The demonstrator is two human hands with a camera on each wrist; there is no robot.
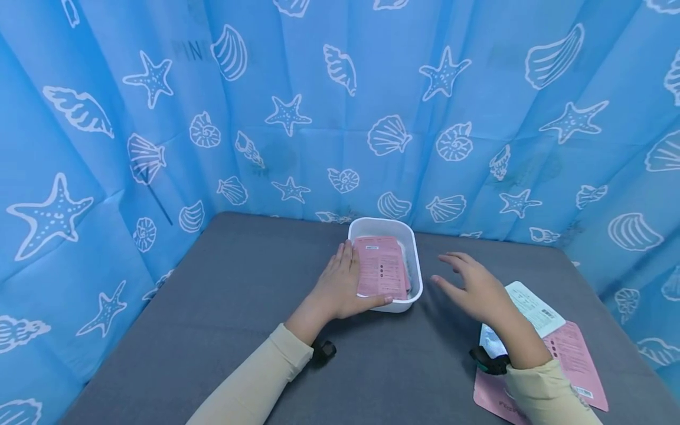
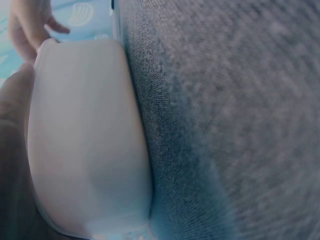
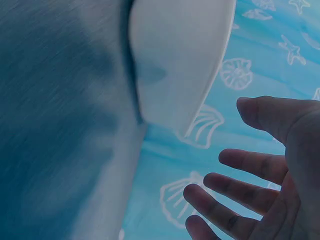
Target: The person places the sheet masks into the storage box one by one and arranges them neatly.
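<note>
A white plastic box (image 1: 417,273) holds pink printed packets (image 1: 381,267), lying flat with their text side up. My left hand (image 1: 340,283) rests at the box's left edge, fingers straight and thumb stretched along the near rim. In the left wrist view the box's white wall (image 2: 87,135) fills the middle, the thumb (image 2: 17,92) beside its rim. To the right of the box my right hand (image 1: 473,287) is in the air, fingers spread and holding nothing. The right wrist view shows the same hand (image 3: 270,175) apart from the box (image 3: 175,55).
Under my right forearm lie a pale, silvery packet (image 1: 536,310) and pink packets (image 1: 576,360), partly hidden by the arm. Everything stands on a grey cloth-covered table (image 1: 239,283). A blue curtain (image 1: 319,147) with shells and starfish hangs behind and at both sides.
</note>
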